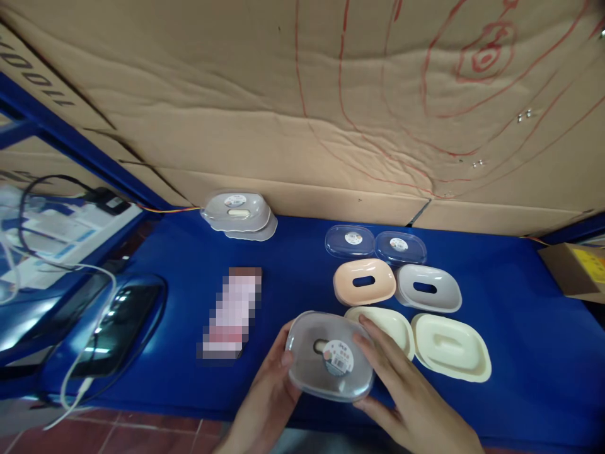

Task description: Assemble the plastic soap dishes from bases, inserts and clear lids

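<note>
A grey soap box with a transparent lid [302, 369] is held up between both hands near the table's front edge. It has a slot and a round label on top. My left hand [271, 384] grips its left end. My right hand [401, 384] closes on the right end, fingers over the lid, thumb at the lower edge. Behind that hand a cream dish [399, 321] is partly hidden; another cream dish [454, 347] lies to its right. Farther back are a peach tray [347, 277], a grey tray [430, 293] and two transparent lids [347, 246] [399, 252].
Lidded soap boxes [236, 217] sit stacked at the back left. A pixelated phone-like rectangle [234, 315] lies left of my hands. Farther left are a dark device [118, 328], white cables and a power strip [70, 239]. Cardboard [236, 126] walls the back; a box [567, 274] stands right.
</note>
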`<state>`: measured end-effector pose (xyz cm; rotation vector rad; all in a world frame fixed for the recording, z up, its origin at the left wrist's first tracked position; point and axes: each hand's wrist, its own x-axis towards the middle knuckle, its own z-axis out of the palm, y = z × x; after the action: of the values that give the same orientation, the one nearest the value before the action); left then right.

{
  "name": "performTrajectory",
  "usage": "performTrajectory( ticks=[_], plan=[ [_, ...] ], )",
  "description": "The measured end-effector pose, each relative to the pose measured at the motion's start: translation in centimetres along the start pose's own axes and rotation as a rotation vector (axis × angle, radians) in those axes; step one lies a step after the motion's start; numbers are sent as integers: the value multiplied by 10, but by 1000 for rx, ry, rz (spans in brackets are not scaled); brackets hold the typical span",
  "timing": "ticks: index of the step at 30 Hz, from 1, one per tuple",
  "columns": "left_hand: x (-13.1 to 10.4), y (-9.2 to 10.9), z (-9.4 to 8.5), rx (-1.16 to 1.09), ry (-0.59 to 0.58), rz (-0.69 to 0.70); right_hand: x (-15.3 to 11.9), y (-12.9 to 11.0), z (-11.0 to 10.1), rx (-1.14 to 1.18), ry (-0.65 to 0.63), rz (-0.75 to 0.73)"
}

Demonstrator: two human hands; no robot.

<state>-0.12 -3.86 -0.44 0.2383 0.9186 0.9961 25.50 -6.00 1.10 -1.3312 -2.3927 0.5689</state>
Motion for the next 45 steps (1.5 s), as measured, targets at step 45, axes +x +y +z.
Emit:
performTrajectory(
  ticks=[45],
  plan=[
    [-11,-24,20,162,99,244,6,-11,32,949,306,271]
  ],
)
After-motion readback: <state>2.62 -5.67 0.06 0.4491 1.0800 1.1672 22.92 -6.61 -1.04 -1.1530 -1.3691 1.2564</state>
